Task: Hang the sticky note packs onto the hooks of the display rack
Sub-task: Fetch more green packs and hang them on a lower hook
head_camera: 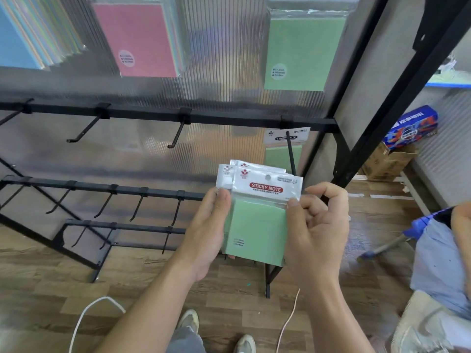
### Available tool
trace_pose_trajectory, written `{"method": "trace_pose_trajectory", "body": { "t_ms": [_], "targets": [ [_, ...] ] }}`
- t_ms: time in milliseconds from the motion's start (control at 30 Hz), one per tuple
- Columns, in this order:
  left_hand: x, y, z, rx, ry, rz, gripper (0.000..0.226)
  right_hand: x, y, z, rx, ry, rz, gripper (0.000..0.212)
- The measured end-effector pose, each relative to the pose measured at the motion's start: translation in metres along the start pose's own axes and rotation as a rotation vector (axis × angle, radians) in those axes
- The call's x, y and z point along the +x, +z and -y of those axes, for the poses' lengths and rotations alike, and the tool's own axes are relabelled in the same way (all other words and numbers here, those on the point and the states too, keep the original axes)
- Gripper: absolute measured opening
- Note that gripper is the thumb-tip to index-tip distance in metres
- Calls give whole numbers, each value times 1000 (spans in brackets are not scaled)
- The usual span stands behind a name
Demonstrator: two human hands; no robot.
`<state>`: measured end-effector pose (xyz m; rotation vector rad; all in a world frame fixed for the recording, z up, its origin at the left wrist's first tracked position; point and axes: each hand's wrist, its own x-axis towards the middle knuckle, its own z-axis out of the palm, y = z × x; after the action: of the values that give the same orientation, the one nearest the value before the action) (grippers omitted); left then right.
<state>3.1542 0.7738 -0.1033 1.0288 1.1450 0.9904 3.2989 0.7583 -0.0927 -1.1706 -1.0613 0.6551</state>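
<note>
A stack of green sticky note packs in clear bags with white "STICKY NOTE" headers is held in front of the black display rack. My left hand grips the stack from its left side, thumb on the front. My right hand pinches the right edge of the front pack's header. Just above and behind the stack, a black hook on the right of the middle rail carries one green pack. Other hooks on that rail are bare.
Large pink, green and blue paper packs hang on the upper row. Lower rails carry several bare hooks. Cardboard boxes and a blue package stand at right. Another person's arm is at the right edge. White cables lie on the wooden floor.
</note>
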Motion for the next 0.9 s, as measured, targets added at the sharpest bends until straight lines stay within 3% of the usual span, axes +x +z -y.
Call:
{"method": "trace_pose_trajectory", "body": {
  "t_ms": [133,333,900],
  "targets": [
    [5,-1,2,7,-4,-72,47,0,-7,-9,-173,-146,-115,28],
    [14,-4,-3,-3,9,-163,45,3,-17,-26,-256,-147,-226,39],
    [22,-5,2,-9,-6,-176,50,18,-21,-45,-541,-189,-121,36]
  ]
}}
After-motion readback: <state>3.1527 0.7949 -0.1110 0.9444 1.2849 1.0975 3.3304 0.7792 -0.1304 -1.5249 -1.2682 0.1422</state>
